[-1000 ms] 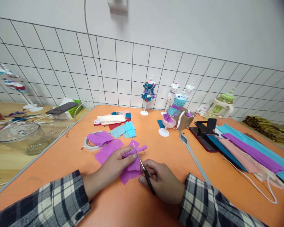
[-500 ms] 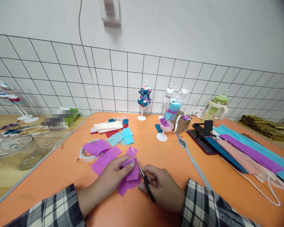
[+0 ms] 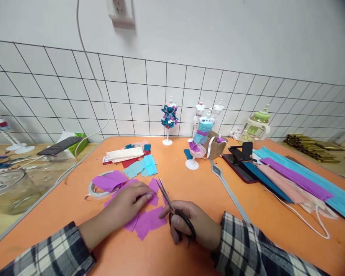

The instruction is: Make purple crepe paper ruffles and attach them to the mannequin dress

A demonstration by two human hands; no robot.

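My right hand (image 3: 189,220) grips scissors (image 3: 167,197) with black handles, fingers through the loops. Their blades are slightly parted and point up and left, just right of the purple pieces. My left hand (image 3: 129,203) is closed, thumb against fingers, on a purple paper piece (image 3: 153,199). Under and around it lie more purple paper pieces (image 3: 152,220). Beyond the left hand, another purple sheet (image 3: 109,180) rests across a roll of white tape (image 3: 92,189). Light blue paper squares (image 3: 148,165) lie farther back on the orange mat (image 3: 186,199).
Small dress-form stands (image 3: 167,142) in paper outfits stand at the back, beside a brown paper box (image 3: 217,147). Folded coloured strips (image 3: 299,178) and a dark phone (image 3: 241,170) lie right. A green-lidded bottle (image 3: 255,126) stands behind. A clear jar (image 3: 14,191) is at left.
The scissors have drawn back from the purple paper and turned so both handle loops show. My left hand has moved slightly left and lower over the pieces. The whole view has shifted slightly.
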